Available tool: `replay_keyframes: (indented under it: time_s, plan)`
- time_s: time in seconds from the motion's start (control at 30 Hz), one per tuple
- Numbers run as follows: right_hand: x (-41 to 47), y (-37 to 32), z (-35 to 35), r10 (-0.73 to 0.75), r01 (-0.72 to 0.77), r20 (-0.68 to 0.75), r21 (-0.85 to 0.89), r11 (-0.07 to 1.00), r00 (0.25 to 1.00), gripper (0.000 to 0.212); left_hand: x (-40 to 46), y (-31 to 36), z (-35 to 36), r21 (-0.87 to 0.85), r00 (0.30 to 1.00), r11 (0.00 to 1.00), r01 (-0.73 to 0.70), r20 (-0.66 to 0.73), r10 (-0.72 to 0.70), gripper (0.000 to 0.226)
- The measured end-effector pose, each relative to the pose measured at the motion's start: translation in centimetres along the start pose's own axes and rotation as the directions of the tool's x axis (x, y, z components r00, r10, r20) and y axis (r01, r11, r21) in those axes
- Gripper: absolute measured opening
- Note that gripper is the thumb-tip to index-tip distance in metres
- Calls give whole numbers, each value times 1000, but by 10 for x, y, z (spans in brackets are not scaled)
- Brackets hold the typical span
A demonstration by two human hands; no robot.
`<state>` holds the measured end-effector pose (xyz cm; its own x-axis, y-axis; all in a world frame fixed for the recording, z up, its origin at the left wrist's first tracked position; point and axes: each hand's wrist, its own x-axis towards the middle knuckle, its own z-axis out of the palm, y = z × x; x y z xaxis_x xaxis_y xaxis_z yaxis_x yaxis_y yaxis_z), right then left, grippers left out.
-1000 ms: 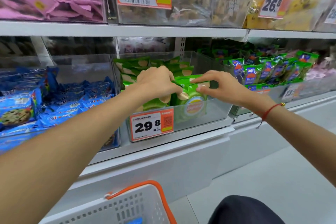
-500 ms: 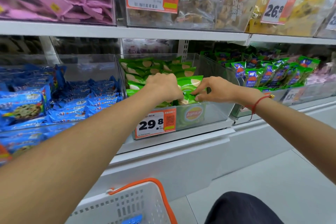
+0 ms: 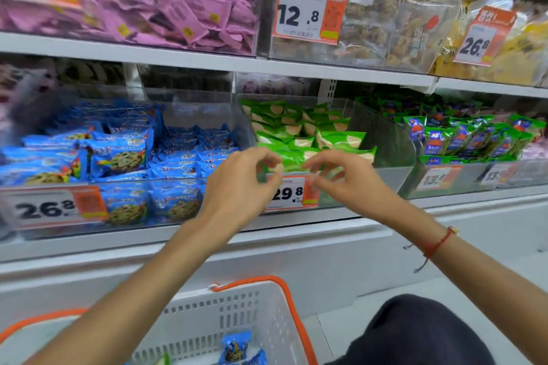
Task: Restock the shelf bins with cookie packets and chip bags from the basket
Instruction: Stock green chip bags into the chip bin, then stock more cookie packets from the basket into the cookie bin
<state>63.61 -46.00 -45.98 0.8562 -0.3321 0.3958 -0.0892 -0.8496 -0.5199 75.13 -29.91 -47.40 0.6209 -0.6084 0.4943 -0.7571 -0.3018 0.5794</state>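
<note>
Green chip bags lie stacked in a clear shelf bin on the middle shelf. My left hand and my right hand hover side by side just in front of that bin's front wall, fingers loosely curled and holding nothing. To the left, blue cookie packets fill the neighbouring bin. Below, a white basket with an orange rim holds a few blue cookie packets; my left forearm hides much of its inside.
A 29.8 price tag sits on the bin front between my hands. Pink packets and bagged snacks fill the upper shelf. Green-and-blue packets fill the bins at the right. My dark-clad knee is at the lower right.
Both hands have let go of the green chip bag and drawn back out of the bin toward me. The bag now lies with the others. The view has shifted left and down.
</note>
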Motion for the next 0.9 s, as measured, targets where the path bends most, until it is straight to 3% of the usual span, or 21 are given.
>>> replay_keyframes:
  time_s: [0.1, 0.17, 0.27, 0.37, 0.47, 0.63, 0.77, 0.83, 0.9]
  plan:
    - [-2, -22, 45, 19, -34, 238, 58, 998, 971, 20, -41, -36, -16, -48, 988, 987, 153, 32, -151, 5]
    - [-4, -30, 82, 42, -60, 427, 30, 998, 903, 18, -68, -65, -23, -47, 969, 969, 241, 73, -237, 6]
    - [-14, -32, 143, 69, -28, 655, -73, 997, 752, 19, -110, -113, -26, -26, 906, 923, 385, 203, -372, 12]
    - [-34, -26, 205, 181, 0, 812, -217, 976, 554, 26, -151, -164, -18, 1, 784, 839, 544, 355, -509, 6]
    - [-62, -15, 253, 279, 3, 865, -308, 951, 418, 27, -188, -210, -4, 107, 629, 756, 646, 485, -607, 2]
    - [-116, 14, 313, 350, 4, 887, -368, 930, 303, 35, -246, -256, 29, 267, 379, 698, 665, 685, -623, 4]
    - [-154, 32, 341, 336, 97, 904, -371, 923, 264, 58, -281, -251, 60, 332, 147, 700, 633, 836, -529, 68]
    - [-167, 33, 351, 284, 177, 920, -337, 925, 269, 79, -293, -248, 73, 381, 96, 719, 580, 845, -526, 77]
    - [-178, 30, 361, 233, 286, 933, -311, 907, 274, 90, -303, -243, 84, 456, 101, 740, 495, 816, -570, 77]
